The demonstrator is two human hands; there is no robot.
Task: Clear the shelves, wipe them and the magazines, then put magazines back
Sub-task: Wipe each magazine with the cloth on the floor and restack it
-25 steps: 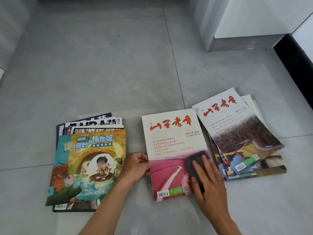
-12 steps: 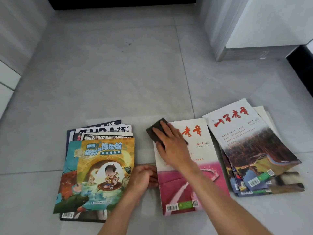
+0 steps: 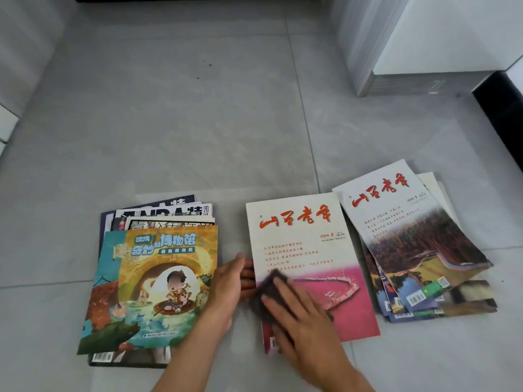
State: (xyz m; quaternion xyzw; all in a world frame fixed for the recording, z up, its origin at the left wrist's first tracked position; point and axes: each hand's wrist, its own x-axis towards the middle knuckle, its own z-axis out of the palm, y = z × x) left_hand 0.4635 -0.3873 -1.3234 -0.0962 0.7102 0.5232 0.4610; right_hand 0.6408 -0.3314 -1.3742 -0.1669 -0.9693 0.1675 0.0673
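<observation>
Sweeping back down now, the right hand (image 3: 297, 315) presses a dark cloth (image 3: 267, 290) flat against the lower left of the middle magazine (image 3: 308, 264), fingers stretched straight over it. Half a second ago that same cloth was up at the cover's top left corner, and a second ago it sat at the lower right, so the wipe has crossed the whole cover. That reads as one magazine nearly done.

Over at the spine, the left hand (image 3: 230, 281) steadies the edge, fingers curled against it; whether they pinch the cover or only brace it, I cannot tell. It hasn't budged from that spot.

No bins or trays here, just piles on the grey tiled floor (image 3: 175, 123). Left of centre sits the cartoon-cover pile (image 3: 158, 278), squared up, several issues beneath. Lower right holds the fanned pile (image 3: 418, 250), loosely spread, touching the middle magazine's right edge. Which pile is wiped and which is waiting isn't shown. A white cabinet (image 3: 424, 38) stands upper right; the shelves themselves are out of view.
</observation>
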